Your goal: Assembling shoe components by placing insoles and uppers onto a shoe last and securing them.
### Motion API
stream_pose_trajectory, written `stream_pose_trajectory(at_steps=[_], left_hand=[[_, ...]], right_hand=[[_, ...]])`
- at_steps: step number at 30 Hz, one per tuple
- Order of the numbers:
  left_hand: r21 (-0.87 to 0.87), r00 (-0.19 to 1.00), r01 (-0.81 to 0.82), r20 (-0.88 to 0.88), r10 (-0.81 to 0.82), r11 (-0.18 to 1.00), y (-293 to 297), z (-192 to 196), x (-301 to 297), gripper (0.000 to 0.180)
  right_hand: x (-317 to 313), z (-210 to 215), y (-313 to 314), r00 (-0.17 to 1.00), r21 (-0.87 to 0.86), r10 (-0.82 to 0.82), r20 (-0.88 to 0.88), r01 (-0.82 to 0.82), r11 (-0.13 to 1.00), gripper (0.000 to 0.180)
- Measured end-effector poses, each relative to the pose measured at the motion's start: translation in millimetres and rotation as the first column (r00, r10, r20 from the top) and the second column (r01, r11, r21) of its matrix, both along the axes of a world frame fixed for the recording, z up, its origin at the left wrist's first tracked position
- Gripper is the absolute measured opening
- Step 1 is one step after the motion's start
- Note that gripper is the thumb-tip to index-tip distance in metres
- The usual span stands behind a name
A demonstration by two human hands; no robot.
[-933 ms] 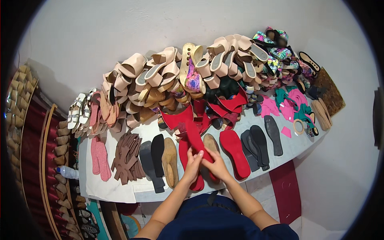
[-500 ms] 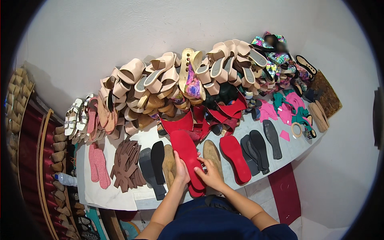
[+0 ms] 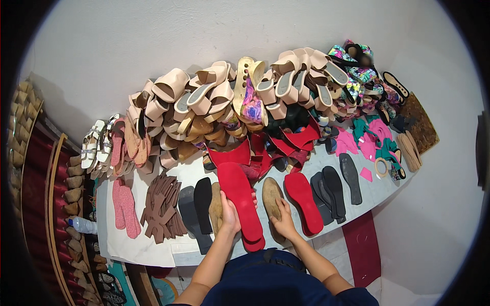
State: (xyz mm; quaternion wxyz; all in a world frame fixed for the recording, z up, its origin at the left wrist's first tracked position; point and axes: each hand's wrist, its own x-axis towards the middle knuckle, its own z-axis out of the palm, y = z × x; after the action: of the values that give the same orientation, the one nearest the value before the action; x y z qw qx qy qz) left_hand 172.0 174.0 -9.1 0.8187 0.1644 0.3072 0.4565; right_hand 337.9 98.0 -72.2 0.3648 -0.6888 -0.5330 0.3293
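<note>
Red insole (image 3: 240, 201) flat on worktop (image 3: 153, 250), near front edge, gripped along its left side by left hand (image 3: 229, 217). Right hand (image 3: 282, 220) open, pressed on tan sole (image 3: 271, 196) just beside. Black soles (image 3: 196, 204) further left.

A single fisheye view looks steeply down from the person's head onto the desk (image 3: 138, 245), facing the white wall (image 3: 153, 41) behind it. The forearms enter from the lower edge, fairly close. Straight edges bend toward the dark rim, where detail probably gets lost.
</note>
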Motion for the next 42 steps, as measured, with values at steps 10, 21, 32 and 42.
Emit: stream_pose_trajectory(at_steps=[10, 21, 32, 42], left_hand=[[0.033, 0.998, 0.054, -0.019, -0.054, 0.998, -6, -12, 5, 0.075], [0.092, 0.991, -0.011, -0.131, 0.023, 0.996, -15, -4, 30, 0.067], [0.046, 0.995, -0.018, -0.096, 0.023, 0.999, -21, 6, 36, 0.062], [-0.052, 0.999, -0.035, -0.038, 0.033, 0.998, -21, -7, 37, 0.068]], right_hand=[[2, 83, -6, 0.925, 0.156, 0.080, -0.371, -0.023, 0.987, 0.064], [-26, 117, -3, 0.954, 0.247, 0.260, -0.148, -0.219, 0.944, 0.063], [-31, 109, -2, 0.948, 0.249, 0.249, -0.200, -0.196, 0.948, 0.064], [-36, 111, 8, 0.972, 0.207, 0.205, -0.110, -0.180, 0.962, 0.056]])
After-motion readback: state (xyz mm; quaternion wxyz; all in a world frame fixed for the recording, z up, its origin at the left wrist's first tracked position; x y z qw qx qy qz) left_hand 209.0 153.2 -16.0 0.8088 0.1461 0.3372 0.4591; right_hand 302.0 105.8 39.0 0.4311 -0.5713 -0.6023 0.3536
